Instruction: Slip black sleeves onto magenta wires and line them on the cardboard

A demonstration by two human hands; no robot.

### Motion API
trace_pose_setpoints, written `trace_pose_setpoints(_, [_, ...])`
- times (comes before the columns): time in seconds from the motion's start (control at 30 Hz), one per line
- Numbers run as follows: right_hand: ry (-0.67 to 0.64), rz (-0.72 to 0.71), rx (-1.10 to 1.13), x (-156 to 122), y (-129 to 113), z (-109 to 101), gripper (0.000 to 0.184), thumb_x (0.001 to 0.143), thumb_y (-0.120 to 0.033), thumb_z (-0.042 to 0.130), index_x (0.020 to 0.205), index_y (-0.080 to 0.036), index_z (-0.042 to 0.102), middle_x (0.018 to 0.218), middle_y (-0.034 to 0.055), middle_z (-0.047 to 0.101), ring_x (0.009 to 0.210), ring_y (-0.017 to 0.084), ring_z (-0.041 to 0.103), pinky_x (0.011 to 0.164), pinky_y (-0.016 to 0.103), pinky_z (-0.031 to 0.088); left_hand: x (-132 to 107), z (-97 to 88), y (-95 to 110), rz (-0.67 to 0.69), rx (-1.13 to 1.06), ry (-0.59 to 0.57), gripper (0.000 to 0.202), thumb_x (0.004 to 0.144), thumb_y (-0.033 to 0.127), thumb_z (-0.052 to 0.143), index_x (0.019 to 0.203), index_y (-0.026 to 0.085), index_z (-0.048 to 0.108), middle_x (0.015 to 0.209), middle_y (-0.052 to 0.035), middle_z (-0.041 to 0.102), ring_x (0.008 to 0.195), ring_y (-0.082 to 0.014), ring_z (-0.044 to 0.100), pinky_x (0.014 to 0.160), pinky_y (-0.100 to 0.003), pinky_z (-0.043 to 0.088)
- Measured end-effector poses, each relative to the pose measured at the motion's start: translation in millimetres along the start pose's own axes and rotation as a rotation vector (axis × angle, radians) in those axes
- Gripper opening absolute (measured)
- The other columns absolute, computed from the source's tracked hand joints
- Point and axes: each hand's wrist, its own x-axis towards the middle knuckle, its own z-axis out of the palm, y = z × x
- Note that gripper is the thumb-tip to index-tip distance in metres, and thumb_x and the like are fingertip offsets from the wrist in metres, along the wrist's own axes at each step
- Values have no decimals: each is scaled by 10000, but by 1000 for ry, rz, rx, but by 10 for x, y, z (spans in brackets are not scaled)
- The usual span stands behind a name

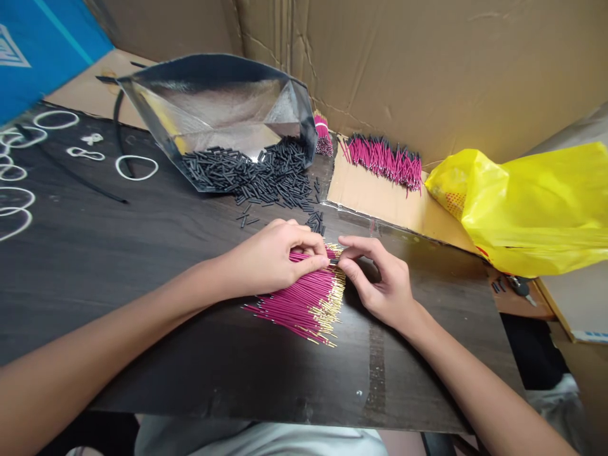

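A fan of pink wires with gold tips (304, 304) lies on the dark table (142, 272). My left hand (270, 259) rests on the pile and pinches one pink wire at its tip. My right hand (380, 278) meets it from the right, thumb and forefinger pinched on a small black tube (334, 260) at the wire's end. Behind my hands a heap of black tube pieces (266, 174) spills from an open silver foil bag (213, 107).
Pink wires with black ends (384, 158) lie on a cardboard sheet (380, 202) at the back, a banded pink bundle (323, 136) beside the bag. A yellow plastic bag (527, 202) sits right. White rubber bands (135, 168) and a black cable (71, 174) lie left. A cardboard wall (427, 63) stands behind.
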Motion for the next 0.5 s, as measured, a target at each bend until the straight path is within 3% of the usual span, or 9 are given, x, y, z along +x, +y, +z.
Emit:
trace_pose_setpoints(0.1, [-31, 55, 87, 4, 24, -13, 278, 968, -201, 663, 1243, -235, 638, 1012, 22, 732, 858, 139, 690, 824, 297, 563, 5, 3, -5, 13, -59, -22, 185, 924, 305, 639, 829, 213, 768, 752, 6, 698, 735, -156, 546, 704, -274, 386])
trace_pose_setpoints(0.23, [-98, 249, 336, 26, 76, -33, 129, 956, -306, 696, 1043, -211, 689, 864, 7, 703, 759, 134, 659, 717, 280, 539, 20, 7, -15, -6, -180, -56, 226, 937, 318, 626, 797, 185, 744, 650, 17, 641, 655, -138, 531, 639, -254, 386])
trace_pose_setpoints(0.33, [-131, 342, 482, 46, 100, -39, 158, 931, -341, 728, 910, -193, 675, 800, -4, 669, 718, 122, 617, 676, 260, 502, 25, 6, -17, -10, -194, -54, 252, 949, 327, 619, 782, 176, 731, 625, 18, 620, 644, -135, 523, 634, -253, 383])
trace_pose_setpoints(0.5, [-134, 389, 595, 59, 80, -24, 168, 935, -330, 725, 891, -184, 654, 763, -17, 636, 675, 103, 559, 638, 240, 444, 17, -2, -3, 12, -152, -34, 222, 952, 314, 621, 809, 193, 741, 660, 16, 662, 682, -143, 539, 673, -255, 388])
